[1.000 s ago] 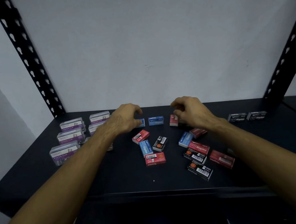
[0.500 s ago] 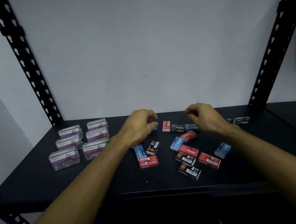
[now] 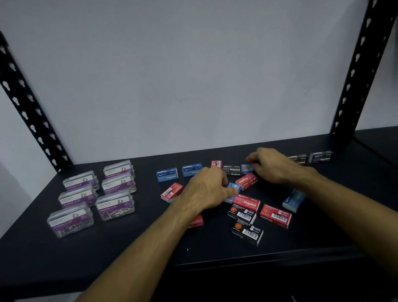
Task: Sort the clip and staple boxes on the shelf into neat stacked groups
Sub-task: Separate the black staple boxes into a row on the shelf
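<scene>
Reaching over scattered staple boxes (image 3: 246,201) mid-shelf (image 3: 106,259), my left hand (image 3: 205,190) curls on a blue box (image 3: 233,187); my right hand (image 3: 270,164) pinches another blue one (image 3: 246,168). Light, stiff cardboard, probably best gripped by the long sides. Clip boxes (image 3: 115,205) sit grouped left.

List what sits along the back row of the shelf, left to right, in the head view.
Rear paper clip boxes → two blue staple boxes → red staple box → black staple box → right hand → black staple box.

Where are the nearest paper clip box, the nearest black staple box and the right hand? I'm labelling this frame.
nearest paper clip box (image 3: 70,221): head view, purple label.
nearest black staple box (image 3: 247,232): head view, top face.
right hand (image 3: 274,166): head view, back of hand.
</scene>
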